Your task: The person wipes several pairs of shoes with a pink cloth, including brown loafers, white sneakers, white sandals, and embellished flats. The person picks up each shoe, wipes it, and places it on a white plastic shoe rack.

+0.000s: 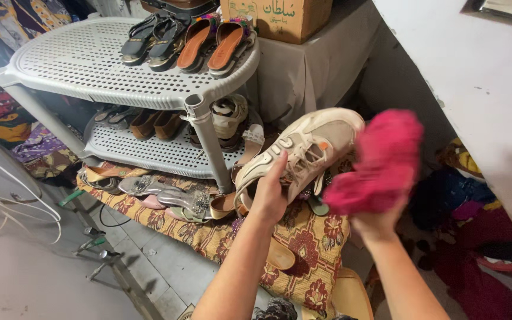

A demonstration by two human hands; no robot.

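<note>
A cream sneaker [303, 151] is held tight in the left hand [268, 195] beside the grey shoe rack [90, 65], and a fuzzy pink cloth [380, 163] is squeezed in the right hand [377, 222].

pink cloth [380, 163] blurred, hiding right hand [377, 222] fingers

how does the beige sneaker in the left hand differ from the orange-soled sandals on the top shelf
The beige lace-up sneaker is a closed shoe; the orange-soled sandals are open, with beaded straps at the toe. The sneaker is a single shoe held tilted in the air by the left hand; the sandals rest as a pair on the grey perforated plastic rack. The sneaker looks bulkier. Both are footwear.
</note>
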